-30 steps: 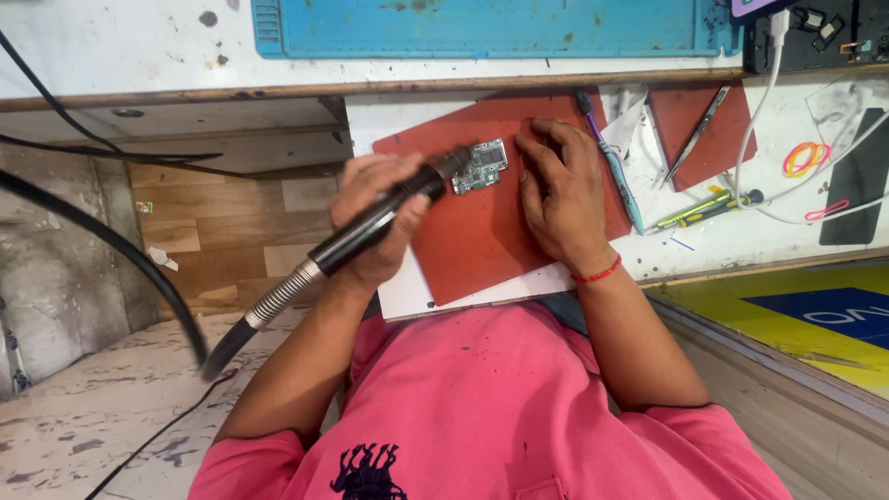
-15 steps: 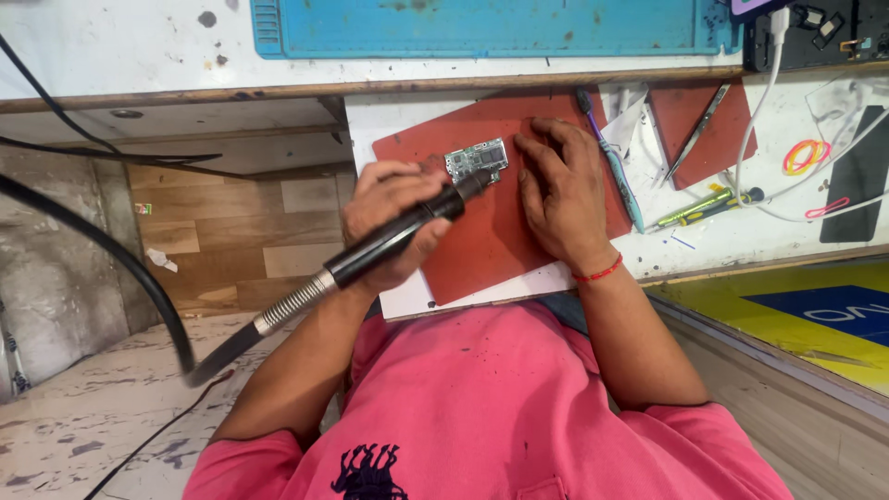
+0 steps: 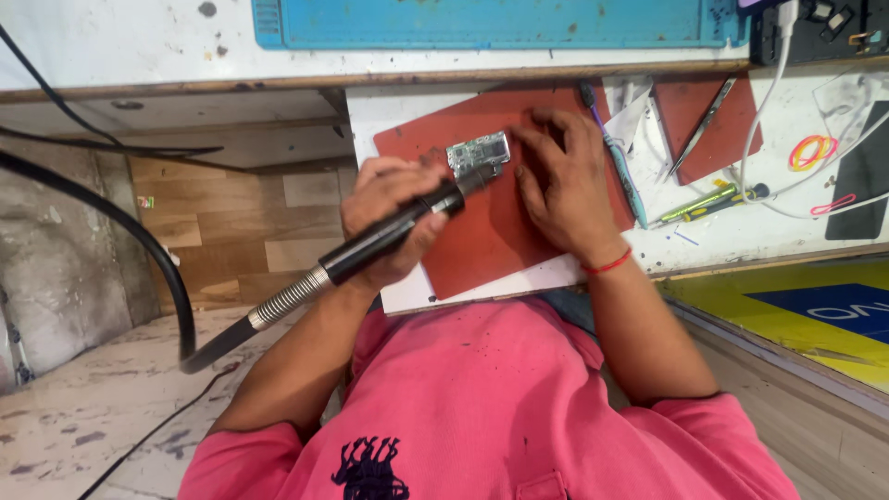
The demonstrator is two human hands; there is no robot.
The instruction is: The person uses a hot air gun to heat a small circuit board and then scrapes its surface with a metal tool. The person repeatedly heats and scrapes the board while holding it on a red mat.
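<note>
Gripping hot-air wand (image 3: 389,236) | left hand (image 3: 389,218) | circuit board (image 3: 478,154) | tweezers (image 3: 701,125) apart

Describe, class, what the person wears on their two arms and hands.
Both hands are bare, with no gloves. The right hand has a thin red thread band at the wrist; the left hand shows none. The forearms are uncovered, and short pink sleeves of a shirt cover the upper arms.

Left hand (image 3: 387,218) fisted in a closed grip, right hand (image 3: 562,185) flat, fingers spread, palm down.
</note>
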